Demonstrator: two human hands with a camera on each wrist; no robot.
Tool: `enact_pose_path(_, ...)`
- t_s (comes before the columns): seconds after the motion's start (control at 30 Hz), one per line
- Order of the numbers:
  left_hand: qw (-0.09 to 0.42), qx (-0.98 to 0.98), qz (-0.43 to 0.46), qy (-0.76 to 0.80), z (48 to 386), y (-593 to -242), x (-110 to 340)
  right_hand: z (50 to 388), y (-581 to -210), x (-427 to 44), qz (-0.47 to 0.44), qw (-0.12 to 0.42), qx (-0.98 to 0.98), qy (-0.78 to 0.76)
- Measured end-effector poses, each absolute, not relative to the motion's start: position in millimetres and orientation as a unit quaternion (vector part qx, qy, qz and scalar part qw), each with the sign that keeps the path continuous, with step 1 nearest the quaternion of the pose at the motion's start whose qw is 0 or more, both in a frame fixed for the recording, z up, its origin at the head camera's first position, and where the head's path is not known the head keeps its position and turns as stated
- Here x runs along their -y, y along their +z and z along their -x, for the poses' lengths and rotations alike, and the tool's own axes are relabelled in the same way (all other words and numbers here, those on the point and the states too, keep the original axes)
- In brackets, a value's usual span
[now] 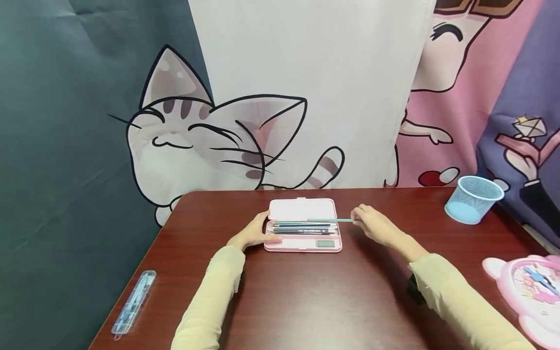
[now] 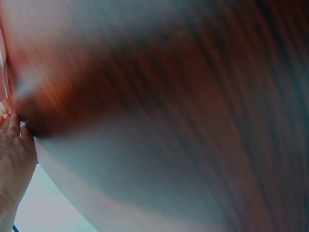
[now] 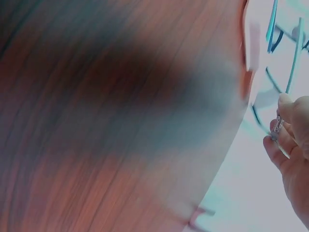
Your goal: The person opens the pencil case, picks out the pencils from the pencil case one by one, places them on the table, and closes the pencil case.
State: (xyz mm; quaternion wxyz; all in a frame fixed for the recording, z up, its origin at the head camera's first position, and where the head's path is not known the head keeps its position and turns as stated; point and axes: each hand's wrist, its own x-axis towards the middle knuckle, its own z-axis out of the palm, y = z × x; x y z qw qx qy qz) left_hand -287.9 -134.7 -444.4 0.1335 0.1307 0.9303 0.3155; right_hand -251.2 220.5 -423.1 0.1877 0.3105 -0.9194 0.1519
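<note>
at the lower right of the frame a pink clock-like thing (image 1: 539,287) with blue pointers lay on the bench (image 1: 302,306); at the lower left lay a slim clear case (image 1: 134,302) with pale bluish contents too small to name. farther in, at mid-frame, stood the pink pencil case (image 1: 286,249), its lid (image 1: 302,209) open away from the person. several dark and coloured pencils (image 1: 302,231) lay side by side in its long compartment, and a grey-green block (image 1: 325,243) sat front right. the left hand (image 1: 253,232) gripped the case's left end, thumb over the front compartment. the right hand's (image 1: 372,223) fingers pinched a thin green pencil (image 1: 344,220), its other end above the case's rear. beyond, upper right, was a blue mesh basket (image 1: 470,201); behind hung a cat-printed backdrop (image 1: 192,146).
</note>
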Motion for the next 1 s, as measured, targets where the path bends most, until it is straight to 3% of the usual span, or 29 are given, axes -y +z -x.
enact_pose_path(0.27,0.124,-0.931,-0.125,0.319,293.0,-440.8,142.8,261.3,-425.5,-265.5,-0.32,0.235,0.907,0.143)
enact_pose_path(0.57,0.117,-0.929,-0.132,0.326,294.7,-442.2,142.2,274.9,-436.8,-307.2,-0.295,0.239,0.914,0.146)
enact_pose_path(1.0,0.117,-0.927,-0.132,0.332,287.0,-447.0,133.5,280.5,-455.2,-325.2,-0.202,0.124,0.95,0.202)
